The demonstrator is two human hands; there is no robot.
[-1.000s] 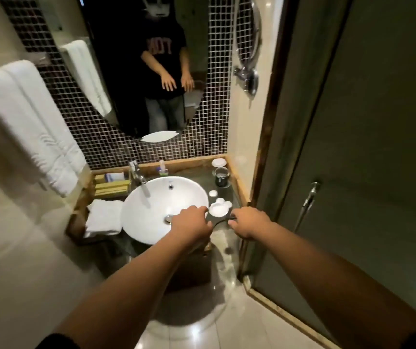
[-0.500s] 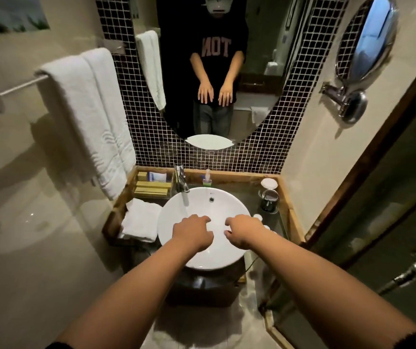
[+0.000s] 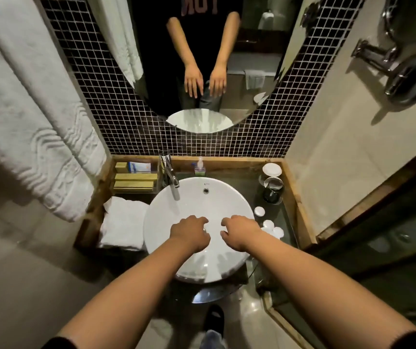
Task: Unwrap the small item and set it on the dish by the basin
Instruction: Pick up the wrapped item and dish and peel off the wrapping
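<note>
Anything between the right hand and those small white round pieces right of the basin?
Nothing visible. The right hand hovers over the basin, and the small white round pieces lie just beyond its outer edge on the dark counter, unobstructed.

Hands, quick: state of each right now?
Left hand: over the basin, fingers curled, nothing visibly held.
Right hand: same, fingers curled, nothing visibly held.
</note>
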